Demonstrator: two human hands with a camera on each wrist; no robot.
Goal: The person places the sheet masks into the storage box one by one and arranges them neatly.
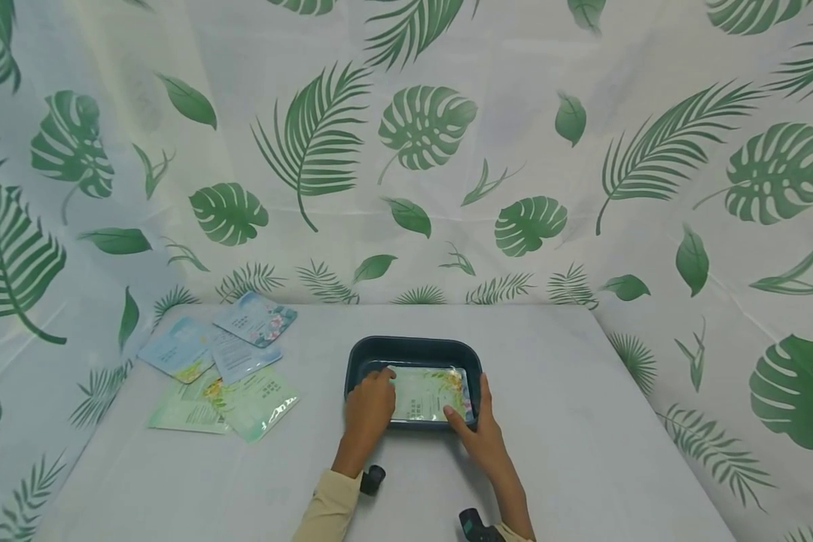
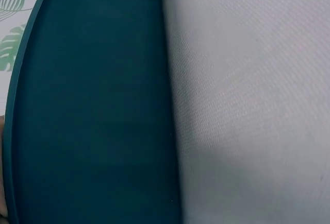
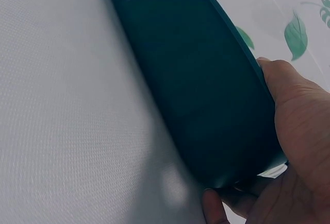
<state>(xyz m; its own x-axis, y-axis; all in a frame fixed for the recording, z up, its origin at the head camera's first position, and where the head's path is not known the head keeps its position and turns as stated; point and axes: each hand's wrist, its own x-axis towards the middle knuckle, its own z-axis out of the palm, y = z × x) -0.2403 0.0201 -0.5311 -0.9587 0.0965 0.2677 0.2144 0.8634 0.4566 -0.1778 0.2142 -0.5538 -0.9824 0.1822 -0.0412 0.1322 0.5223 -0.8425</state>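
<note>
A dark teal rectangular tray point(image 1: 413, 345) stands on the white table in the head view. Inside it lies a pale green sheet mask packet point(image 1: 423, 395) with a flower print; a bluish-pink edge shows beneath at its right. My left hand point(image 1: 369, 410) reaches over the tray's left side, its curled fingers at the packet's upper left corner. With my right hand point(image 1: 482, 436) I grip the tray's right front corner, thumb over the rim above the packet. In the right wrist view, the right hand point(image 3: 304, 131) holds the tray's outer wall point(image 3: 191, 80); the left wrist view shows mostly tray wall point(image 2: 98, 100).
Several loose packets lie overlapping at the table's left: green ones point(image 1: 260, 403) in front, blue ones point(image 1: 183, 350) behind, and a floral one point(image 1: 257, 318) at the back. A leaf-printed cloth point(image 1: 420, 188) hangs behind and around the white table point(image 1: 583, 452).
</note>
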